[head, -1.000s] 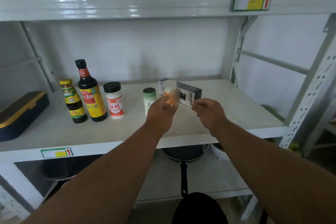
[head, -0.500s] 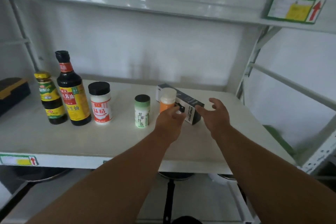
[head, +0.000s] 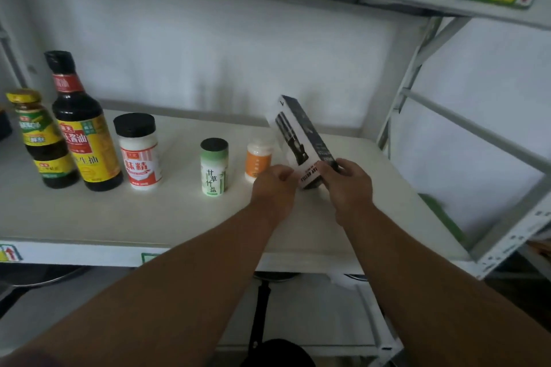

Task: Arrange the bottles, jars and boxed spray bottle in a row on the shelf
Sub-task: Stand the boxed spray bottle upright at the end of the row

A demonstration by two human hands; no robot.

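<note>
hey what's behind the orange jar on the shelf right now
The tilted spray bottle box, held by both hands, rises just behind and right of the orange jar. Beyond is bare shelf and wall.

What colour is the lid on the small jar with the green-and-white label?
Black, on the small green-and-white jar; head view.

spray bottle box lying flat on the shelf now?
No, the black-and-white spray bottle box is tilted, nearly upright, gripped at its lower end by both hands.

Dim, flat, greyish light with soft shadows. Motion blur smears the boxed spray bottle point(head: 301, 140) above the grip; wide-angle bending warps the edges far from it.
</note>
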